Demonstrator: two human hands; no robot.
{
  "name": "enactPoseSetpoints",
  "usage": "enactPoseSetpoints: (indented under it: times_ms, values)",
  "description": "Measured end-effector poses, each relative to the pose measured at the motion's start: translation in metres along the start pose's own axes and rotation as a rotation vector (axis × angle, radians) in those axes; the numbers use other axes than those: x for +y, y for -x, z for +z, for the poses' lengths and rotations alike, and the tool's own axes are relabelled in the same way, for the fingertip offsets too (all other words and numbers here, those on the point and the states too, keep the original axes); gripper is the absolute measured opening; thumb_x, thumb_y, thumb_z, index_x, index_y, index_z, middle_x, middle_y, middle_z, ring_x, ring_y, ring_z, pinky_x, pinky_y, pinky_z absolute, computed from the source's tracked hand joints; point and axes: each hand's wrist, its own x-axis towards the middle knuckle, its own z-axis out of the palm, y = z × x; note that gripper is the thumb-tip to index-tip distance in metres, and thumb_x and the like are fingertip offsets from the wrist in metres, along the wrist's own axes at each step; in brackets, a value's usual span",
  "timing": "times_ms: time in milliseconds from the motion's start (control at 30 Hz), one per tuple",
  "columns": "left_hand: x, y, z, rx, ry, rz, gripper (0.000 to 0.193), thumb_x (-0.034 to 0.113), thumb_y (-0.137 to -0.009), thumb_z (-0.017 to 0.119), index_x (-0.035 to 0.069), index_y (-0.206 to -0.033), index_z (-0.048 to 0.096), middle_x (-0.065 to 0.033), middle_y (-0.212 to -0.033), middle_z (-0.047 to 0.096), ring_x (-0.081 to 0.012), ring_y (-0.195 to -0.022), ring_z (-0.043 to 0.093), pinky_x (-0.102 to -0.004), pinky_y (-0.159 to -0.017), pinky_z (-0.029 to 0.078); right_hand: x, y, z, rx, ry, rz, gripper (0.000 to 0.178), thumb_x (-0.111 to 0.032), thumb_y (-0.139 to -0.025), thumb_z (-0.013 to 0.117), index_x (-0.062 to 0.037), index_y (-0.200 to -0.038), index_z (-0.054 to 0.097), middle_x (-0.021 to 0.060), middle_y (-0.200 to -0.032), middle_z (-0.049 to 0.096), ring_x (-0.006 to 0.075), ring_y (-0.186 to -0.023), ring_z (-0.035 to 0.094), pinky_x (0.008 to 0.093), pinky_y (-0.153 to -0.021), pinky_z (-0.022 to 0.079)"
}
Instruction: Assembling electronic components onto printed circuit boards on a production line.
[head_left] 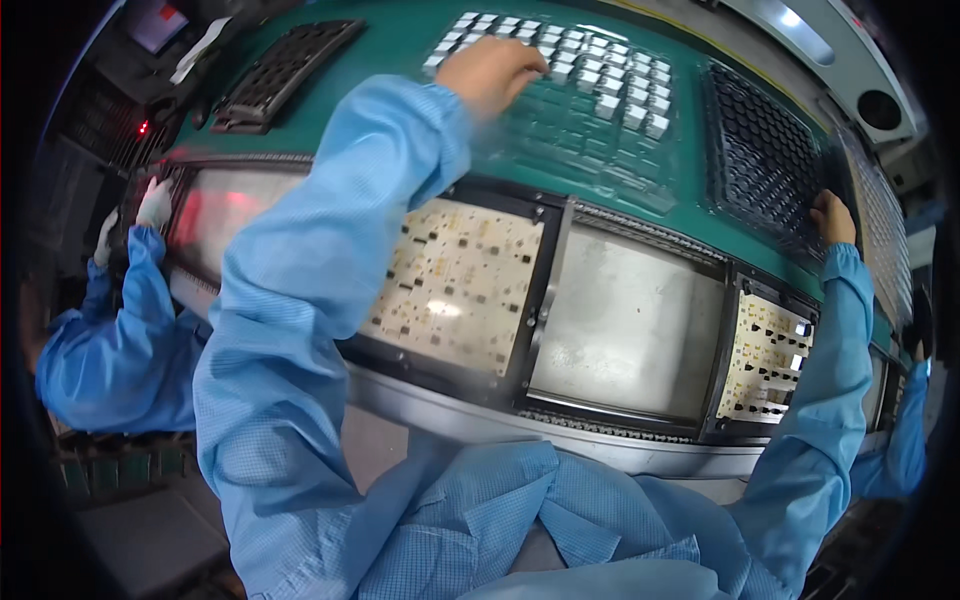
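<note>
At the far middle, my left hand (490,77) reaches over a clear plastic tray (585,150), its fingers bent together beside rows of small white-and-silver block parts (608,84). Whether a part sits between those fingertips is hidden. My right hand (833,218) is at the right edge of a black pocketed tray (765,150), fingers curled; what they hold, if anything, cannot be made out. A pale circuit board (460,285) with small dark parts lies in a black frame under my left forearm. Another board (760,350), with rows of black parts, is partly behind my right forearm.
A metal-floored conveyor bay (630,330) lies between the boards, bordered by chain rails. Another dark tray (285,75) rests on the green surface at far left. At left, a co-worker's gloved hand (155,203) is near the line; a blue sleeve (908,430) shows at right.
</note>
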Motion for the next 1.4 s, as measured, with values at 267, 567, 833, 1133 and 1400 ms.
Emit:
enactPoseSetpoints:
  times_ms: [267, 567, 833, 1133, 1400]
  values:
    - [0.068, -0.089, 0.09, -0.432, -0.321, 0.023, 0.022, 0.007, -0.083, 0.053, 0.004, -0.104, 0.06, -0.0145, -0.103, 0.062, -0.0313, -0.097, 0.06, -0.0405, -0.083, 0.048, -0.008, -0.013, 0.014, -0.044, 0.005, 0.048, 0.018, -0.009, -0.075, 0.065, -0.0046, -0.088, 0.054, 0.0167, -0.085, 0.061, 0.0353, -0.085, 0.059, 0.0414, -0.07, 0.045]
    - [0.02, -0.064, 0.095, -0.247, -0.024, 0.057, 0.031, 0.013, -0.077, 0.064, 0.007, -0.107, 0.061, -0.015, -0.091, 0.063, -0.0303, -0.085, 0.062, -0.0379, -0.075, 0.049, -0.006, -0.015, 0.062, 0.091, 0.143, -0.054, 0.014, -0.006, -0.079, 0.059, -0.0065, -0.091, 0.051, 0.0161, -0.093, 0.058, 0.035, -0.089, 0.058, 0.0421, -0.074, 0.046]
    - [0.039, 0.089, -0.032, -0.403, 0.526, -0.135, 0.032, 0.008, -0.079, 0.065, 0.003, -0.11, 0.06, -0.0039, -0.088, 0.06, -0.0133, -0.078, 0.057, -0.028, -0.074, 0.049, 0.021, -0.019, 0.058, 0.214, 0.021, -0.11, 0.019, -0.016, -0.083, 0.059, -0.0059, -0.099, 0.053, 0.0185, -0.096, 0.059, 0.0365, -0.093, 0.056, 0.0411, -0.079, 0.046]
    - [0.035, 0.124, 0.011, -0.307, 0.204, 0.039, 0.028, 0.006, -0.077, 0.064, 0.004, -0.105, 0.06, -0.0094, -0.095, 0.06, -0.0223, -0.087, 0.06, -0.0336, -0.082, 0.048, -0.114, 0.054, -0.002, 0.304, -0.484, -0.338, 0.019, -0.006, -0.084, 0.06, -0.0037, -0.102, 0.061, 0.0041, -0.09, 0.055, 0.0099, -0.073, 0.051, 0.0229, -0.068, 0.043]
    - [0.041, 0.116, 0.014, -0.401, 0.244, -0.003, 0.026, 0.018, -0.08, 0.06, 0.009, -0.105, 0.062, -0.0088, -0.097, 0.063, -0.0263, -0.096, 0.056, -0.0369, -0.087, 0.045, -0.204, 0.114, -0.031, 0.149, -0.591, -0.408, 0.018, 0.0, -0.081, 0.057, -0.0035, -0.099, 0.06, 0.0039, -0.095, 0.052, 0.0099, -0.073, 0.048, 0.0218, -0.062, 0.039]
